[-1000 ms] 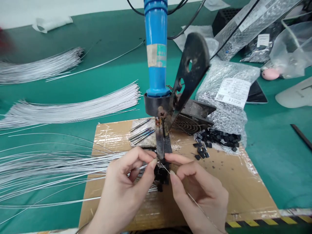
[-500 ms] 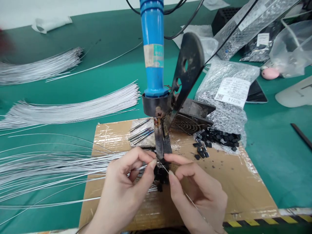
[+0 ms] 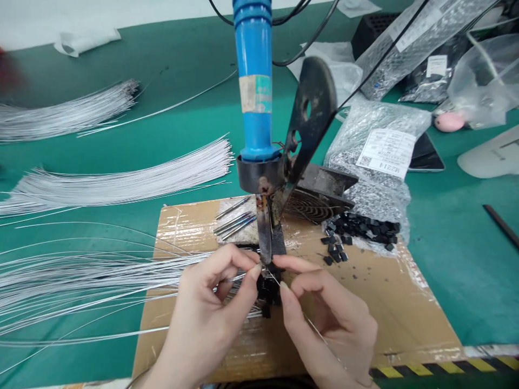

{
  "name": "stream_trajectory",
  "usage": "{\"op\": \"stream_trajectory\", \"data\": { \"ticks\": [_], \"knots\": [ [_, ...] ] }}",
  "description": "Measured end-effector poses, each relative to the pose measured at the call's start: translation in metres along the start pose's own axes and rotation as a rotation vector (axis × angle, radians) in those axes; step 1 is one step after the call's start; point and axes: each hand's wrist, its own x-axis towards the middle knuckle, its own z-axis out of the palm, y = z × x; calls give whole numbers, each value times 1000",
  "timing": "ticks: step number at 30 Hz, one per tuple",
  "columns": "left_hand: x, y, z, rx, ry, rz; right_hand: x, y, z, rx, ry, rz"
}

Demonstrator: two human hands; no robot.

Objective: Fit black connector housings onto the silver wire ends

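Observation:
A blue-handled soldering iron [image 3: 259, 124] hangs tip down in a black metal holder [image 3: 261, 174]. Thumb and forefinger of my left hand [image 3: 221, 302] pinch together just left of the tip; what lies between them is too small and hidden to make out. My right hand [image 3: 330, 319] holds a thin silvery wire [image 3: 273, 277] between its fingers, one end reaching under the iron tip, the other trailing below the palm. Its forefinger points close to the tip. Beneath the fingertips lie small black pieces [image 3: 267, 292] and ends of long white wires [image 3: 133, 273].
Cardboard [image 3: 405, 324] covers the work spot on the green table. Bundles of white wires [image 3: 133, 175] lie left. A black fan [image 3: 320, 200], loose black chips [image 3: 365, 229] and a labelled bubble-wrap bag [image 3: 377, 119] are right. Several metal rods [image 3: 235, 224] lie behind my left hand.
Almost nothing differs. Both hands stay at the iron tip, with my right hand and its wire shifted very slightly.

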Motion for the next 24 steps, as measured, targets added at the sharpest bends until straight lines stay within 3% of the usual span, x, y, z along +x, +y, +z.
{"op": "stream_trajectory", "data": {
  "ticks": [24],
  "knots": [
    [2,2,1,-26,11,16,-1,2,1,13,15,-13]
  ]
}}
